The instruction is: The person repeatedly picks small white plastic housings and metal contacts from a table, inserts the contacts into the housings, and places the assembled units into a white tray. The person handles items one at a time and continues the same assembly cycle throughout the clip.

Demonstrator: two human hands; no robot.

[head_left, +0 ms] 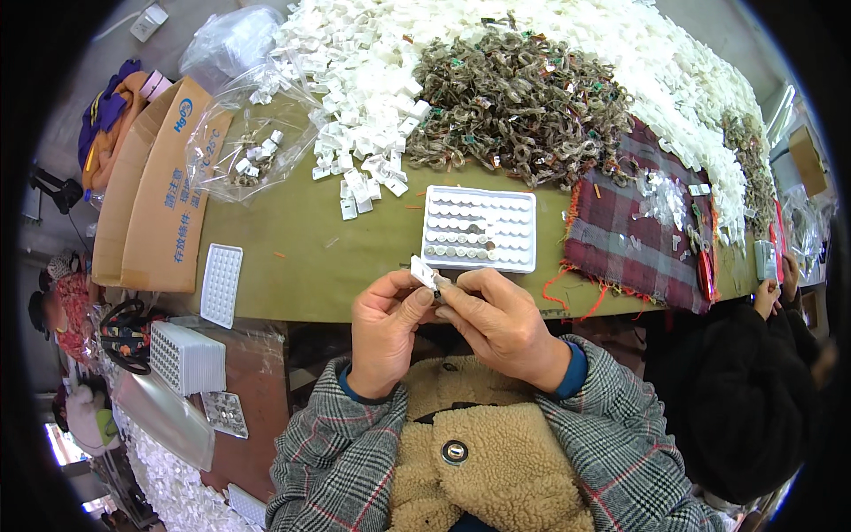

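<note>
In front of my chest both hands meet around a small white plastic casing (423,270). My left hand (384,330) pinches it between thumb and fingers. My right hand (507,326) is closed at its lower end, where a small dark part shows; its details are hidden by the fingertips. Just beyond the hands lies a white tray (527,259) with rows of round hollows. Several silvery discs (456,238) sit in its nearer rows. Farther off, a large heap of white casings (372,106) spreads next to a tangled pile of grey-brown strips (523,106).
To the left stand a cardboard box (146,195), a clear plastic bag (257,133), an empty white tray (222,284) and a stack of trays (188,356). A plaid cloth (625,226) with clear bits lies at the right. Beyond it, another person's hands (769,297) hold something.
</note>
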